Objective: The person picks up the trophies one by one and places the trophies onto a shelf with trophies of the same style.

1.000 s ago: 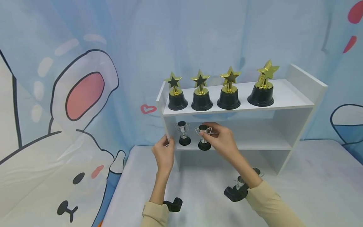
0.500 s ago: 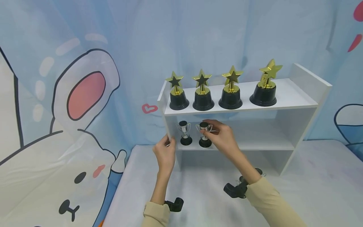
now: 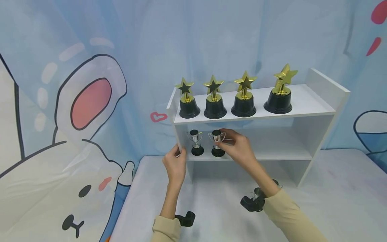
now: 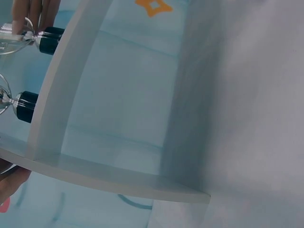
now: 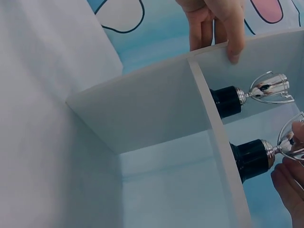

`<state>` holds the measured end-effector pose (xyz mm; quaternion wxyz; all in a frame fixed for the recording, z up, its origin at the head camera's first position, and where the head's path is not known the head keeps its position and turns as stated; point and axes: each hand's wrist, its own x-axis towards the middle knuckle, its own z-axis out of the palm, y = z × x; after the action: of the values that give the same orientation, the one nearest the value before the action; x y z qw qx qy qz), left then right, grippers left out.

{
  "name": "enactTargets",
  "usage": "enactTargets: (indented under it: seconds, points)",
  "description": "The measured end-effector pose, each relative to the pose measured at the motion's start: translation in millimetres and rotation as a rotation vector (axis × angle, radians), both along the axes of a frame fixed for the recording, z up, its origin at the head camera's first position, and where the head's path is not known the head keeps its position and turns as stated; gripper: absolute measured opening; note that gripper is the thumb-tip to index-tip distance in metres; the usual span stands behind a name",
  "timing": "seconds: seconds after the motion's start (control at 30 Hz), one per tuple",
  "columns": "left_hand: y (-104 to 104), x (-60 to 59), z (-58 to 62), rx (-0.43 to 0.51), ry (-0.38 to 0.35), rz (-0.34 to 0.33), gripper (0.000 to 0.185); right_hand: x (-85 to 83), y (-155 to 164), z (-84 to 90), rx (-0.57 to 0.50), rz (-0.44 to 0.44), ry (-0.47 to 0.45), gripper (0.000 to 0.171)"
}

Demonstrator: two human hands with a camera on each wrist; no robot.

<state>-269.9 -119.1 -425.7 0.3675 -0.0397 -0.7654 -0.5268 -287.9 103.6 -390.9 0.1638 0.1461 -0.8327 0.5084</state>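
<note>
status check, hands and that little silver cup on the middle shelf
Right hand pinches second silver cup, upright on middle shelf. Left hand grips shelf's left wall. First silver cup close beside.

Four gold star trophies [image 3: 231,95] line the top shelf before a cartoon backdrop [image 3: 75,111].

A white two-tier wooden shelf unit [image 3: 317,101] stands on a pale grey cloth-covered table [image 3: 338,195]. Four gold star trophies on round black bases [image 3: 215,98] line its top board in a row, the rightmost set a little apart. On the middle board, near the left end, two small silver cup trophies on black bases [image 3: 196,143] stand upright side by side, close together
</note>
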Motion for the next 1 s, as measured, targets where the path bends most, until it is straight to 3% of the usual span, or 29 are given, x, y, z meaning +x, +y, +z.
enactTargets:
  seconds: [0.43, 0.8, 1.0]
  points:
    - [1.9, 1.4, 1.3, 0.005, -0.018, 0.008, 0.025, 20.4, 35.7, -14.1, -0.104, 0.031, 0.060, 0.041]
    - [1.1, 1.6, 1.2, 0.003, -0.021, 0.021, 0.023, 57.8, 57.3, -33.0, -0.083, 0.000, 0.145, 0.034]
    - [2.5, 2.5, 1.1, 0.012, -0.011, 0.011, 0.023, 81.6, 66.5, -49.5, 0.040, -0.063, 0.168, 0.037]
